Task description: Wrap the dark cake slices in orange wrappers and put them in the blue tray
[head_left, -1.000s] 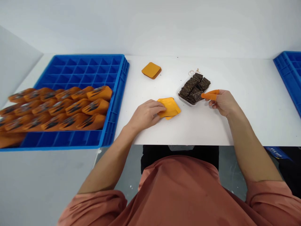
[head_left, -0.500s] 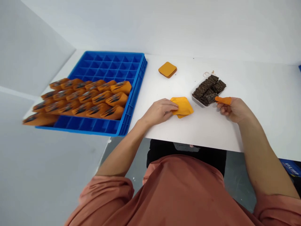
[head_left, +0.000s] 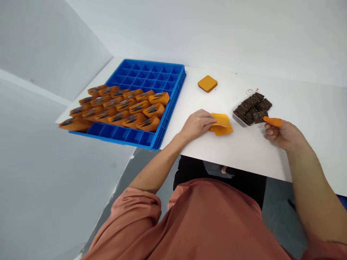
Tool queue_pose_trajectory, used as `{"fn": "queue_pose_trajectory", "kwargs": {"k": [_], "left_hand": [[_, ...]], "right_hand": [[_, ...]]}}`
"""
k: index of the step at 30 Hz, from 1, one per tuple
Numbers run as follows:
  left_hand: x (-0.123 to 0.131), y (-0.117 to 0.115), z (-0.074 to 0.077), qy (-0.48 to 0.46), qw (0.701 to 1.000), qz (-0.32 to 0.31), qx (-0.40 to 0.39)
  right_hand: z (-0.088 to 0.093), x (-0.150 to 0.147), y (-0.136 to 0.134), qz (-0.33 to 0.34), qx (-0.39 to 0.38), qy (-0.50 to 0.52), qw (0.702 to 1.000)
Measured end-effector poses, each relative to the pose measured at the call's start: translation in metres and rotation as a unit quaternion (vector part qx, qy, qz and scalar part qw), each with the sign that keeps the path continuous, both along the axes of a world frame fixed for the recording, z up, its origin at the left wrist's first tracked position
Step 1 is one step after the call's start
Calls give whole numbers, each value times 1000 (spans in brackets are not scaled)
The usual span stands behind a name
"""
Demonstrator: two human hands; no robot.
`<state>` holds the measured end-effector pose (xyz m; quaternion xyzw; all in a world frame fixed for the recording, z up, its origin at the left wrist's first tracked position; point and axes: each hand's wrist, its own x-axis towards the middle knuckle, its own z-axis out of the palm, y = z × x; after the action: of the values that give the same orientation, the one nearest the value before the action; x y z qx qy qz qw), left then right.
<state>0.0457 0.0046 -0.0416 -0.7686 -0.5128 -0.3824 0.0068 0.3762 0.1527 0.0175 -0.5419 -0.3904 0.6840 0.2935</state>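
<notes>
My left hand pinches the edge of an orange paper pouch, whose mouth gapes toward the right. It rests low on the white table. In my right hand, an orange cover on one finger, is a thin dark brown square, flat like a pressed cake. That piece is at the near right side of a clear plastic tub, which holds rows of similar dark squares. Whether the piece still touches the others I cannot tell.
A stack of orange squares lies behind the pouch. To the left, a blue divided crate holds several rows of filled orange pouches standing up. A thin cord lies behind the tub; dark crumbs dot the table.
The view has shifted, so everything sits further right. The pouch's mouth has opened wider under my left hand. My right hand keeps hold of the dark square beside the tub.
</notes>
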Motion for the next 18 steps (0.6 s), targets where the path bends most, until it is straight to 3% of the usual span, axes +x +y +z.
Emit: {"fn": "queue_pose_trajectory", "kwargs": {"k": [7,12,16,18], "left_hand": [[7,18,29,-139,989,19,37],[16,50,50,-205,978,-1,32],[26,76,56,-246,969,-22,19],[30,85,55,-274,962,-21,6]], "right_hand": [[6,10,-2,-43,80,33,995],[12,9,4,-81,155,54,983],[15,4,9,-103,188,85,973],[16,1,10,-89,242,83,963]]}}
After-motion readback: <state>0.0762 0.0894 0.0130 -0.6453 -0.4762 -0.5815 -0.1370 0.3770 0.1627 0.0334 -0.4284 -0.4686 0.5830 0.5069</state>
